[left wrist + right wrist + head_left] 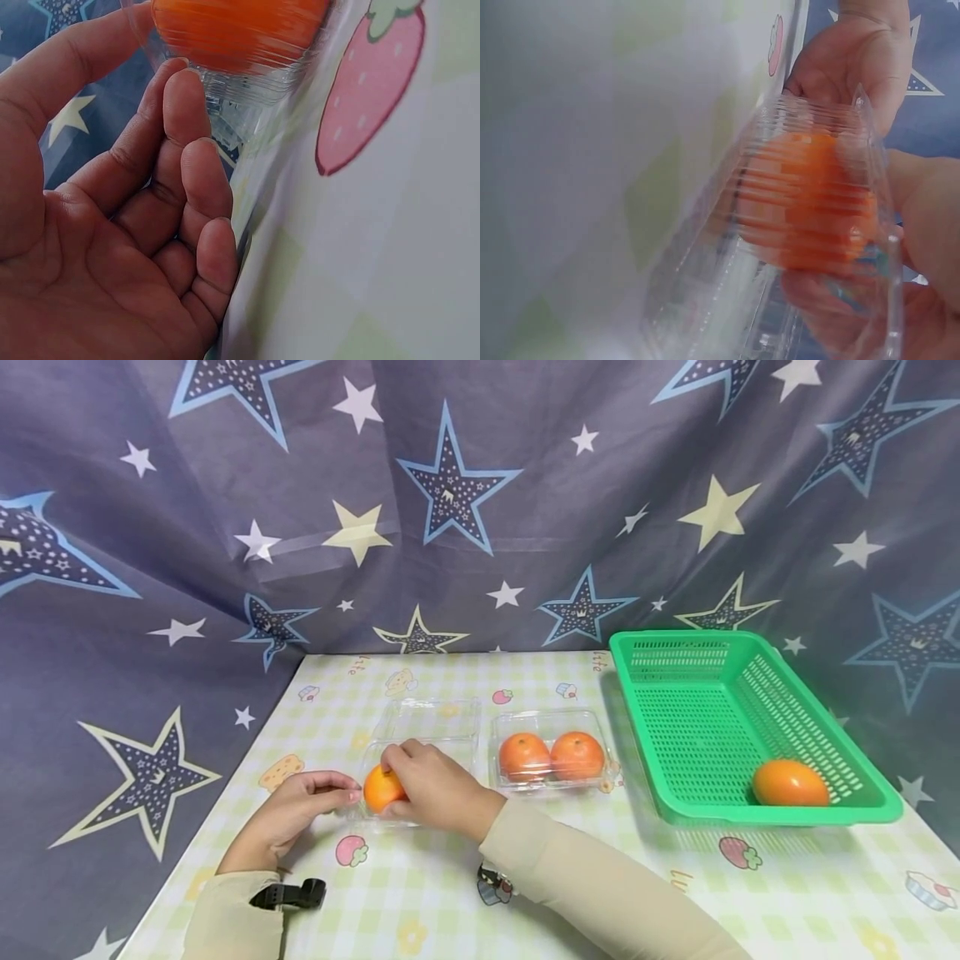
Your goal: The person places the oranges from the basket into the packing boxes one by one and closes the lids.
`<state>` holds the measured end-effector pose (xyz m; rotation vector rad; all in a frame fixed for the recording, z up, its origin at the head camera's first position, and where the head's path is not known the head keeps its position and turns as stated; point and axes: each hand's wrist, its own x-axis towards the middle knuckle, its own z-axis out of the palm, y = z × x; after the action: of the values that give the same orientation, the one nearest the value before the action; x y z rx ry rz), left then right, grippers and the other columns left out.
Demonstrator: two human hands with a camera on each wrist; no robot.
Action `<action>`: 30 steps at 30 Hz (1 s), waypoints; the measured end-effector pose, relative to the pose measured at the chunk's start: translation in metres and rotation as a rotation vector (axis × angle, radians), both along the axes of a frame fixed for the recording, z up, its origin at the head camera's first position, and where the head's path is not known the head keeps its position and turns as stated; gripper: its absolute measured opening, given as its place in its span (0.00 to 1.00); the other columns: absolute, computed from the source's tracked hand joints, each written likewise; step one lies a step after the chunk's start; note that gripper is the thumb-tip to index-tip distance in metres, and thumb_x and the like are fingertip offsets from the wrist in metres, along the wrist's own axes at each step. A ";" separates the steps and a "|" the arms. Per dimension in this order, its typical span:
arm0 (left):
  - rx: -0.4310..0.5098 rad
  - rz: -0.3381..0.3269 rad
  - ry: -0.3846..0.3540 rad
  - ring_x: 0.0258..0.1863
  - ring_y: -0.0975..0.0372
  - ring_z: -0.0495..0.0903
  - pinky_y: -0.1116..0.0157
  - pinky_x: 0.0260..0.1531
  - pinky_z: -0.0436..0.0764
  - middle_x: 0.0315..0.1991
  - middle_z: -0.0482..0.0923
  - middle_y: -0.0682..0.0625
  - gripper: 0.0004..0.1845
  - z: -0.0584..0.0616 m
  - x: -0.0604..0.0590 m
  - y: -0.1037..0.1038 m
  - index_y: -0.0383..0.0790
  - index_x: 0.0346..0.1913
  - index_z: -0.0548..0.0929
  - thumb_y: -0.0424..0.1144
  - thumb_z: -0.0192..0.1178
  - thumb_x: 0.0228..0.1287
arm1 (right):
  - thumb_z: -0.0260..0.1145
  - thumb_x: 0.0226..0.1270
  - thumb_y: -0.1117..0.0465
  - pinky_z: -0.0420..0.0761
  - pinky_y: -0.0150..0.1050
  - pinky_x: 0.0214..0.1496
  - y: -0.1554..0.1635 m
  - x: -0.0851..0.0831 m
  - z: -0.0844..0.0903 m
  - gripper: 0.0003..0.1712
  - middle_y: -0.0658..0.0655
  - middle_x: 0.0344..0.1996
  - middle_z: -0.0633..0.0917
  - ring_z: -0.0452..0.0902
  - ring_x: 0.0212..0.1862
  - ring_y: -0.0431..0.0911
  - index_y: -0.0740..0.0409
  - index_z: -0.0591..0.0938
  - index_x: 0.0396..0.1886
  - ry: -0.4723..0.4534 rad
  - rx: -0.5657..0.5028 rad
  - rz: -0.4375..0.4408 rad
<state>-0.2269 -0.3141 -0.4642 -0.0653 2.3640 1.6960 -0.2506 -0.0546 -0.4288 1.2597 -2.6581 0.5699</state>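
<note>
An orange (pixel 383 789) sits at the left end of an open clear plastic box (pixel 450 756), low inside it. My right hand (pixel 437 785) grips this orange from above, thumb on the near side and fingers over the far side. In the right wrist view the orange (pixel 810 202) shows through the ribbed box wall (pixel 742 225). My left hand (pixel 296 810) holds the box's left edge between thumb and fingertips; in the left wrist view its other fingers (pixel 206 176) are bent and bunched below the rim. The box's lid (pixel 427 718) lies folded back on the far side.
Right of the open box stands another clear plastic box (pixel 551 714) with two oranges (pixel 577 756) inside. A green basket (pixel 645 735) at the right contains one orange (pixel 791 783). A checked cloth (pixel 420 893) covers the table; a star-patterned curtain (pixel 510 443) hangs behind.
</note>
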 end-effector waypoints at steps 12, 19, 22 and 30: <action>0.001 0.000 0.007 0.44 0.63 0.80 0.66 0.49 0.76 0.39 0.88 0.57 0.15 0.000 0.002 -0.004 0.33 0.48 0.87 0.41 0.72 0.65 | 0.78 0.61 0.44 0.79 0.31 0.51 0.001 0.005 0.006 0.32 0.53 0.51 0.81 0.76 0.44 0.41 0.51 0.74 0.57 0.003 0.026 -0.019; 0.012 0.004 0.003 0.44 0.64 0.80 0.67 0.50 0.75 0.38 0.88 0.57 0.14 0.001 0.002 -0.002 0.35 0.47 0.87 0.40 0.72 0.65 | 0.78 0.62 0.43 0.80 0.33 0.53 0.005 0.006 0.011 0.33 0.52 0.52 0.81 0.77 0.46 0.42 0.51 0.74 0.59 0.020 0.042 -0.031; 0.000 0.003 0.003 0.45 0.64 0.80 0.67 0.51 0.74 0.38 0.88 0.57 0.14 0.001 0.001 -0.001 0.35 0.48 0.87 0.41 0.72 0.65 | 0.77 0.62 0.44 0.81 0.34 0.54 0.009 0.007 0.015 0.33 0.53 0.52 0.82 0.79 0.47 0.44 0.51 0.75 0.59 0.039 0.050 -0.036; -0.020 -0.004 -0.002 0.45 0.63 0.80 0.65 0.52 0.73 0.40 0.88 0.56 0.18 0.001 0.000 -0.001 0.32 0.51 0.86 0.42 0.71 0.65 | 0.77 0.63 0.46 0.81 0.36 0.61 0.025 0.010 0.034 0.33 0.54 0.57 0.82 0.81 0.53 0.47 0.52 0.75 0.62 0.050 0.063 -0.061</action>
<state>-0.2272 -0.3149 -0.4628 -0.0651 2.3783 1.6699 -0.2404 -0.0293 -0.3952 1.1883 -2.6828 0.4432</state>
